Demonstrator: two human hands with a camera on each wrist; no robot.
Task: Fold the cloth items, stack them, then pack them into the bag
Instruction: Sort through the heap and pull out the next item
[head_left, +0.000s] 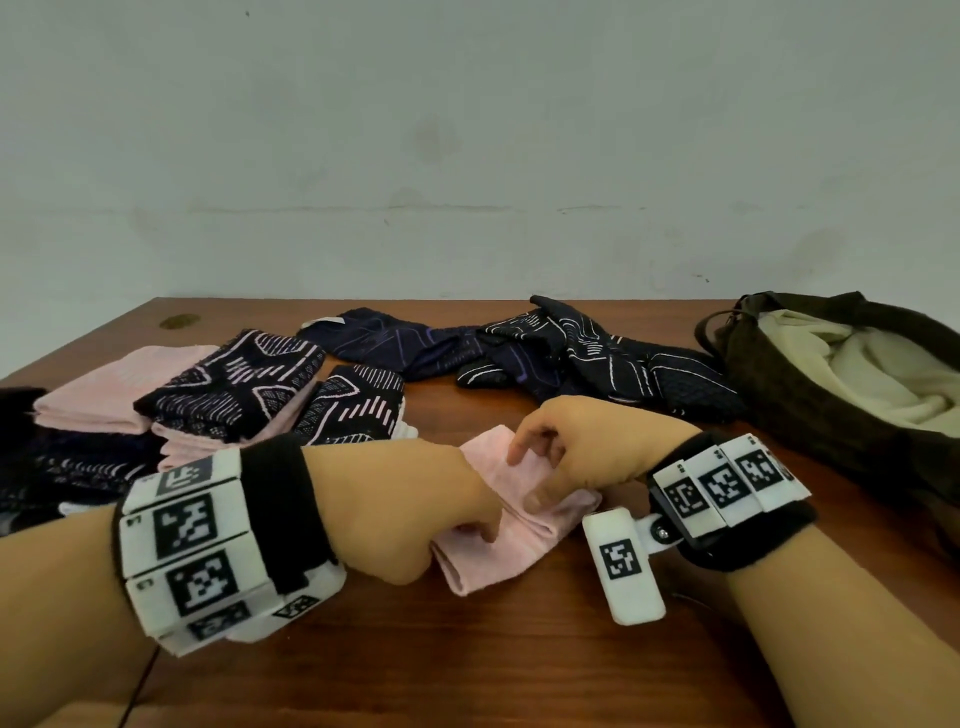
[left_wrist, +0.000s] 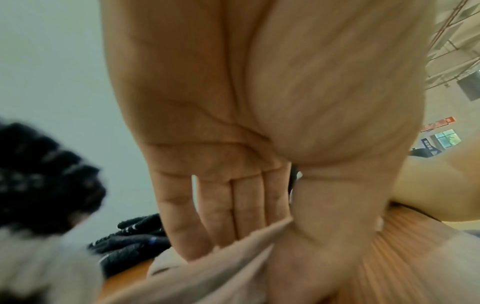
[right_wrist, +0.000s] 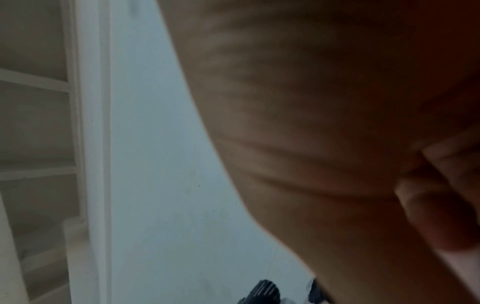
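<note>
Both hands on the pink cloth (head_left: 524, 512), frame centre of the head view, lying flat on the wooden worktop (head_left: 467, 665). Left hand (head_left: 400, 512) is closed in a fist on the cloth's lower-left end; in the left wrist view its thumb and fingers (left_wrist: 221, 207) pinch a fold of the pink fabric between them. Right hand (head_left: 582, 444) sits on the cloth's upper-right end, fingers curled down onto it, thumb tucked under the edge, so I read that as a pinch grip too. Right wrist view is mostly dark palm and blurred, no help on the grip.

Left of frame: folded stack (head_left: 171, 400) of pink and black-patterned pieces, touching each other, near the left wrist band. One more folded black-patterned piece (head_left: 358, 402) just right of that stack, near the pink cloth's top edge but apart from it.

Upper centre: unfolded dark cloth pile (head_left: 545, 353) with white and purple line pattern, spread loosely along the worktop's far edge.

Right edge of frame: dark bag (head_left: 810, 415), mouth open toward me, cream lining or cloth (head_left: 862, 364) visible inside; can't tell which. Bag sits close to the right end of the dark pile, well apart from the pink cloth.
</note>
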